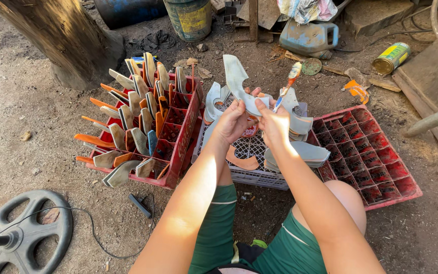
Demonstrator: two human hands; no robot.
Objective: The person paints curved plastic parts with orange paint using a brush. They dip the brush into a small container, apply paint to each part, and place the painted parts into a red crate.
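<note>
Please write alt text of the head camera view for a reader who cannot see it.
Seated on dirt ground, a person's left hand holds a curved grey cut-out piece while the right hand holds a small brush against it. Left stands a red crate packed with similar pieces, right another red crate with bare compartments.

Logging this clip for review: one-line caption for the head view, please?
Left hand holds a curved grey cut-out piece, right hand a small brush, above a white crate between two red crates.
</note>
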